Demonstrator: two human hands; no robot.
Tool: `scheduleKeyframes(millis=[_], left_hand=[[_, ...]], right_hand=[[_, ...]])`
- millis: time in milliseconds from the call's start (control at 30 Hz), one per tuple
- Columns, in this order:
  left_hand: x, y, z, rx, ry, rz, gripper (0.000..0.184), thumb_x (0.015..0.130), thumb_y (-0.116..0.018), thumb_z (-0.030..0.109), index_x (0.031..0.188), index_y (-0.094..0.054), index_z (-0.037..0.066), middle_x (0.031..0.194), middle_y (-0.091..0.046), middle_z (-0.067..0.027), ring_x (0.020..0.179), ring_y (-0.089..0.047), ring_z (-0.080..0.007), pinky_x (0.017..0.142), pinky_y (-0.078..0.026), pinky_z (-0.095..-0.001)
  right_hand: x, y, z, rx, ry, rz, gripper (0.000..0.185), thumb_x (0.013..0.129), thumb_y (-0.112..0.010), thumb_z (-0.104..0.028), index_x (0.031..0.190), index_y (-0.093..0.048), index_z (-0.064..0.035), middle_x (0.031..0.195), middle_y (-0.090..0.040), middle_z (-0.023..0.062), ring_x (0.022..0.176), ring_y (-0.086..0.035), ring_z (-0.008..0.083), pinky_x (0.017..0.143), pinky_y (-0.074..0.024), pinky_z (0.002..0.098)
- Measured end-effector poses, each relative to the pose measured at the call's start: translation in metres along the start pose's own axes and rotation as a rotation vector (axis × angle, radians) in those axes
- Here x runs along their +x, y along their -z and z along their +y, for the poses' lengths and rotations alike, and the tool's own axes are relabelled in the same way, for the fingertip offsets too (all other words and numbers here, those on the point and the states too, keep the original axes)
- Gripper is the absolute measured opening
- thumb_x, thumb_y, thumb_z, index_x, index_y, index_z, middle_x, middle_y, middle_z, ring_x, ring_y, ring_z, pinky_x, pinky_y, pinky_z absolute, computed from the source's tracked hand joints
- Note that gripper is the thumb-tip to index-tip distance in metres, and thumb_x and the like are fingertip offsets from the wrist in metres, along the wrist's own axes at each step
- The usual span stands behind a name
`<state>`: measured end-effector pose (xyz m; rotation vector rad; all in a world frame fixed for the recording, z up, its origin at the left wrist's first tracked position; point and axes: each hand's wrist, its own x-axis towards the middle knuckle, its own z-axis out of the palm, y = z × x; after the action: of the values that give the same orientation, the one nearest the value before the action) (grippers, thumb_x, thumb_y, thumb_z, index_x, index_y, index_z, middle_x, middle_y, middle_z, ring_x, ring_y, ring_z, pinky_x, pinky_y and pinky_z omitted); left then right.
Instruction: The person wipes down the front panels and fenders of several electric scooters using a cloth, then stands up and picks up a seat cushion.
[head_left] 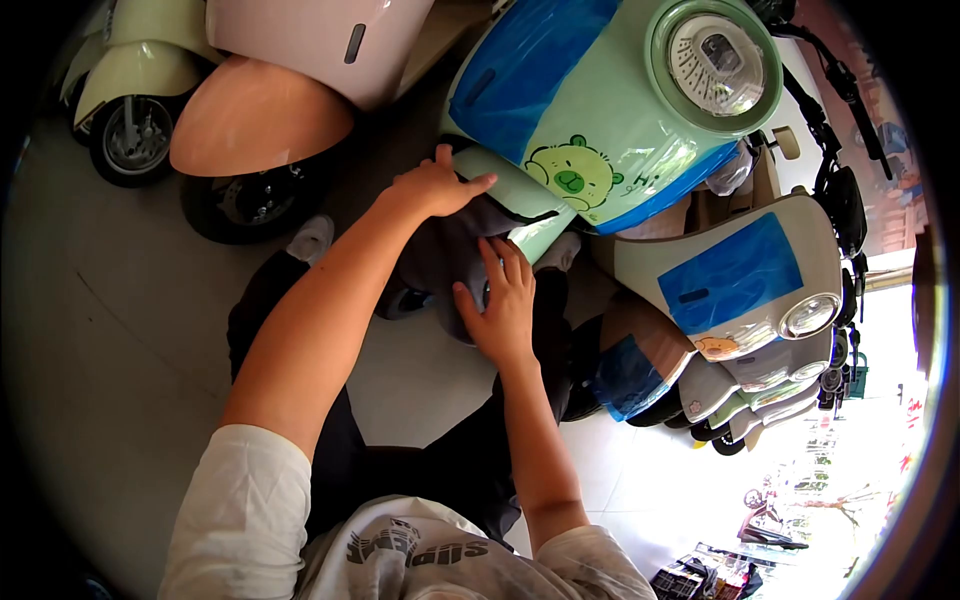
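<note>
Near, on the pale short-sleeved fabric shirt (400, 570), large dark capitals are printed and seen upside down; "SUP" seems to be spelled, the rest being lost in folds. Far, on the glossy mint-green plastic scooter front (620, 115), small dark lettering (637, 182) is set right of a yellow-green cartoon animal (574, 178), perhaps to be read "Hi".

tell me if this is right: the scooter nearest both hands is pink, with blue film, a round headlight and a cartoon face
Only the colour is wrong: the head view shows the scooter nearest the left hand and right hand is pale green, not pink, with blue film, a round headlight and a cartoon face.
</note>
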<state>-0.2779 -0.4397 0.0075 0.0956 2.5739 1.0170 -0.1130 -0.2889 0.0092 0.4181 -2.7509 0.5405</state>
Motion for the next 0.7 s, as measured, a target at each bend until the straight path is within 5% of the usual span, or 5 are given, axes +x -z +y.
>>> scheduleKeyframes(millis=[300, 367, 467, 633, 700], left_hand=[[-0.047, 0.008, 0.038, 0.201, -0.021, 0.071, 0.107, 0.088, -0.053, 0.074, 0.158, -0.017, 0.001, 0.136, -0.057, -0.0265, 0.121, -0.061, -0.0395, 0.103, -0.045, -0.0509], [-0.049, -0.008, 0.035, 0.142, -0.034, -0.007, 0.109, 0.086, -0.058, 0.072, 0.158, -0.017, 0.000, 0.141, -0.050, -0.0326, 0.128, -0.055, -0.0426, 0.103, -0.044, -0.0511], [-0.048, -0.035, 0.029, 0.251, -0.096, 0.184, 0.118, 0.080, -0.069, 0.069, 0.157, -0.015, -0.002, 0.153, -0.027, -0.0403, 0.142, -0.033, -0.0503, 0.110, -0.039, -0.0530], [-0.047, -0.049, 0.025, 0.216, -0.153, 0.331, 0.127, 0.073, -0.075, 0.070, 0.155, -0.016, -0.007, 0.156, -0.026, -0.0359, 0.146, -0.028, -0.0466, 0.116, -0.030, -0.0524], [-0.043, -0.047, 0.028, 0.167, -0.152, 0.359, 0.128, 0.071, -0.077, 0.068, 0.154, -0.018, -0.008, 0.157, -0.027, -0.0322, 0.147, -0.029, -0.0436, 0.116, -0.030, -0.0527]], right_hand=[[0.011, -0.003, 0.045, -0.131, -0.192, 0.207, 0.058, 0.090, -0.067, -0.026, 0.137, -0.052, 0.0032, 0.139, -0.052, 0.0201, 0.133, -0.044, 0.0404, 0.110, -0.0347, 0.0494], [0.013, -0.003, 0.048, -0.050, -0.231, 0.220, 0.059, 0.090, -0.067, -0.027, 0.138, -0.052, 0.0035, 0.137, -0.052, 0.0208, 0.129, -0.046, 0.0404, 0.109, -0.0364, 0.0485], [0.017, -0.003, 0.042, -0.051, -0.297, 0.252, 0.056, 0.089, -0.068, -0.025, 0.135, -0.054, 0.0037, 0.129, -0.057, 0.0214, 0.122, -0.052, 0.0403, 0.103, -0.0410, 0.0472], [0.030, 0.020, 0.047, -0.050, -0.434, 0.212, 0.046, 0.088, -0.070, -0.021, 0.126, -0.062, 0.0027, 0.115, -0.064, 0.0206, 0.113, -0.056, 0.0394, 0.097, -0.0443, 0.0457], [0.046, 0.059, 0.037, 0.083, -0.261, 0.415, 0.037, 0.088, -0.070, -0.020, 0.118, -0.065, 0.0007, 0.108, -0.065, 0.0193, 0.109, -0.057, 0.0387, 0.096, -0.0445, 0.0452]])
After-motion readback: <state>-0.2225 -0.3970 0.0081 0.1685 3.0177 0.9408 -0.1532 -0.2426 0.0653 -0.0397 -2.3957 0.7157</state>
